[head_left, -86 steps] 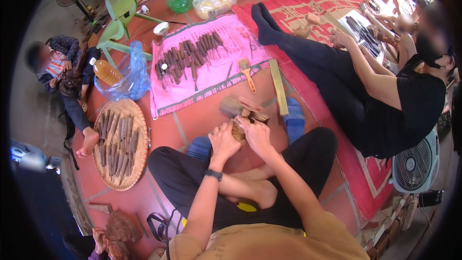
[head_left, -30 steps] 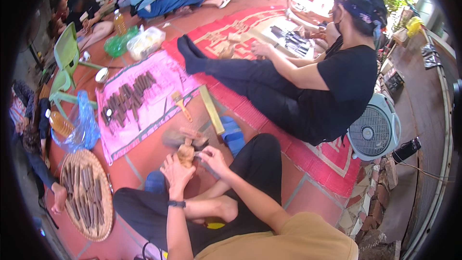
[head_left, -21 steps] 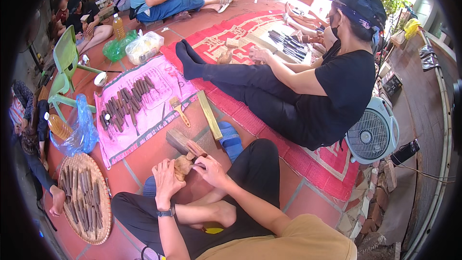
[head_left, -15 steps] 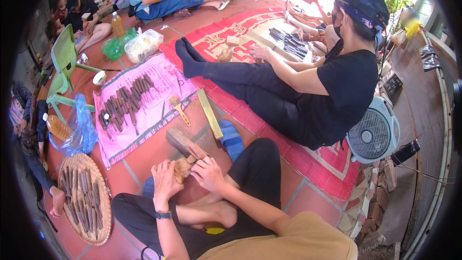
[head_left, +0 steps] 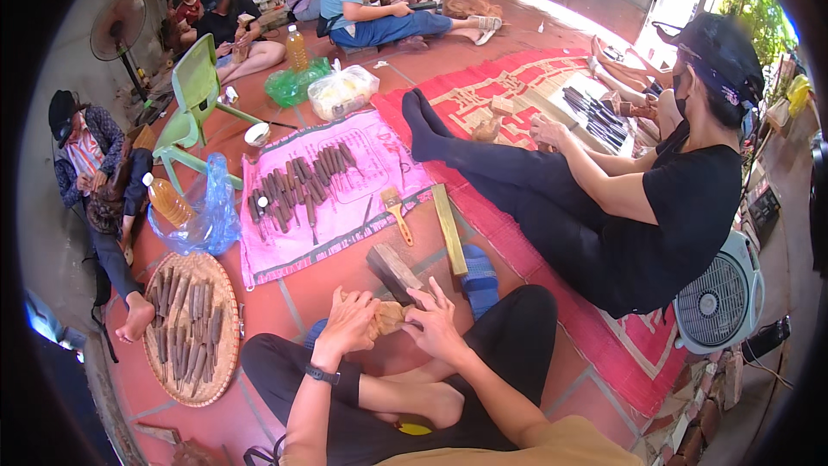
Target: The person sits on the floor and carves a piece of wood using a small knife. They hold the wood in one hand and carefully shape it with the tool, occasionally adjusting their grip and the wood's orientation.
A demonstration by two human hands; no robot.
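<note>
Above my crossed legs, a light-brown piece of carved wood (head_left: 390, 318) is between my two hands, its fine shape too small to tell. My left hand (head_left: 348, 324) wraps round its left side, a dark watch on that wrist. At the right side, my right hand (head_left: 435, 326) pinches the wood with thumb and fingertips, its upper fingers raised. Whether a small tool or sheet is also in those fingers I cannot make out. Just beyond, a dark squared wooden block (head_left: 395, 269) lies at a slant on the tiles.
A pink sheet (head_left: 274, 255) bears several wood-handled tools; a brush (head_left: 397, 214) lies beside it. On the left is a round woven tray (head_left: 235, 328) of similar tools. A wooden bar (head_left: 448, 229) touches a blue slipper (head_left: 479, 280). A co-worker (head_left: 690, 207) sits right, near a box fan (head_left: 716, 306).
The whole view has swung left, so things appear further right. My right hand has gone from lying over the wood to pinching its right side, fingers lifted. My left hand keeps its hold.
</note>
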